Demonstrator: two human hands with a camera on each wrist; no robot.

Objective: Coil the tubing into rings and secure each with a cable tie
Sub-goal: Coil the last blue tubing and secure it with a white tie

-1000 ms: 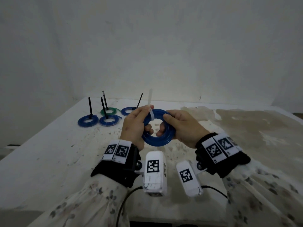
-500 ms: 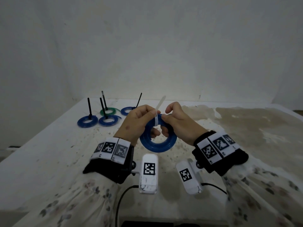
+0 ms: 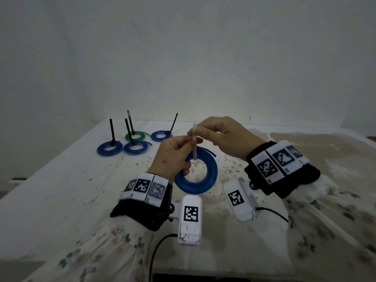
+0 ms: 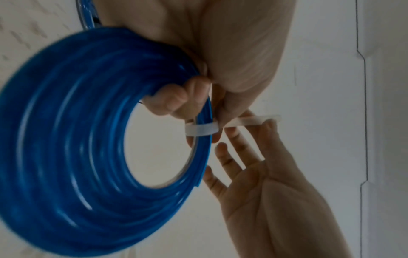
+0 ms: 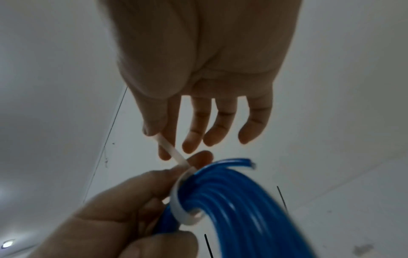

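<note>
A blue tubing coil [image 3: 205, 176] hangs upright above the table, gripped at its upper left by my left hand [image 3: 179, 153]. A white cable tie [image 3: 195, 143] is looped round the coil next to those fingers, and its tail stands straight up. My right hand [image 3: 205, 131] pinches the tail near its top between thumb and forefinger, the other fingers loosely spread. In the left wrist view the tie loop [image 4: 199, 130] wraps the coil [image 4: 66, 157]. In the right wrist view the loop [image 5: 180, 202] sits slack around the tubing [image 5: 232, 209], whose cut end [image 5: 247, 161] sticks out.
Several tied coils lie at the table's back left: blue rings [image 3: 109, 148] and a green one [image 3: 135, 136], each with a black tie tail standing up. The stained white table [image 3: 61, 190] ends at a wall behind and an edge on the left.
My right hand left the coil, took the tie's tail and drew it upward. Both hands rose, and the coil now hangs from my left hand alone.
</note>
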